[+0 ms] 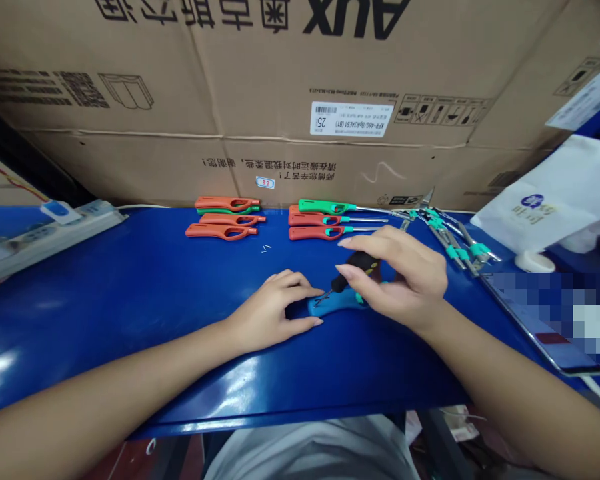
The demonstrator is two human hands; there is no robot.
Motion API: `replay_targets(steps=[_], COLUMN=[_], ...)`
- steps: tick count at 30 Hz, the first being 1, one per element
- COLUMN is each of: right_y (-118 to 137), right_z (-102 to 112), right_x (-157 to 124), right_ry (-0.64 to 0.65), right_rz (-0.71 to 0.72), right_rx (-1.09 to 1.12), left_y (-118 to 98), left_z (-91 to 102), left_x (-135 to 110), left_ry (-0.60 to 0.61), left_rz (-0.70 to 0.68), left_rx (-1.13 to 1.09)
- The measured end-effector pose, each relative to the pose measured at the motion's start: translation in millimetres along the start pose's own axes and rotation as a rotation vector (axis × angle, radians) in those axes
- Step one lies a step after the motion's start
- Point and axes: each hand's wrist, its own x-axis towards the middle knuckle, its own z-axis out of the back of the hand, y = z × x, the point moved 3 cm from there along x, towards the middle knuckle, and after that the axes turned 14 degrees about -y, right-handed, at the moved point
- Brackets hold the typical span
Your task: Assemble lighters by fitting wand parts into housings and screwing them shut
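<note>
A blue lighter body [336, 301] lies on the blue table [130, 300] in front of me. My left hand [275, 308] rests on the table with its fingertips pressed against the lighter body's left end, holding it down. My right hand [400, 277] is closed around a small screwdriver with a black and yellow handle [361, 265], whose tip points down-left onto the lighter body.
Orange and green lighter shells [226, 215] lie in a pile at the back, with assembled lighters [325, 219] beside them. Metal-tubed lighter inner parts [453, 237] lie at the right. Large cardboard boxes [280, 93] wall the back. A white bag [555, 193] sits right; a tray [40, 230] sits left.
</note>
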Motion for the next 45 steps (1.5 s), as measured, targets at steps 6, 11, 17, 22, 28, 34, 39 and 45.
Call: replay_targets(steps=[6, 11, 17, 22, 28, 34, 39, 45], right_y=[-11, -9, -9, -3, -7, -2, -2, 3], right_z=[-6, -1, -7, 0, -6, 0, -2, -4], right_x=[-3, 0, -4, 0, -3, 1, 0, -7], right_ry=[0.265, 0.141, 0.283, 0.093, 0.206, 0.179, 0.277, 0.130], right_rz=[-0.256, -0.060, -0.329, -0.013, -0.270, -0.040, -0.232, 0.017], right_rx=[0.150, 0.024, 0.252, -0.001, 0.181, 0.043, 0.174, 0.082], left_y=[0, -1, 0, 1, 1, 1, 1, 0], left_z=[0.1, 1.0, -0.4, -0.3, -0.3, -0.6, -0.3, 0.2], left_x=[0, 0, 0, 0, 0, 0, 0, 0], left_ry=[-0.002, -0.011, -0.003, -0.007, -0.003, -0.007, -0.012, 0.002], left_rz=[-0.014, -0.027, -0.015, -0.023, -0.016, -0.005, 0.005, 0.016], left_rx=[0.003, 0.002, 0.009, 0.004, 0.013, 0.000, 0.001, -0.001])
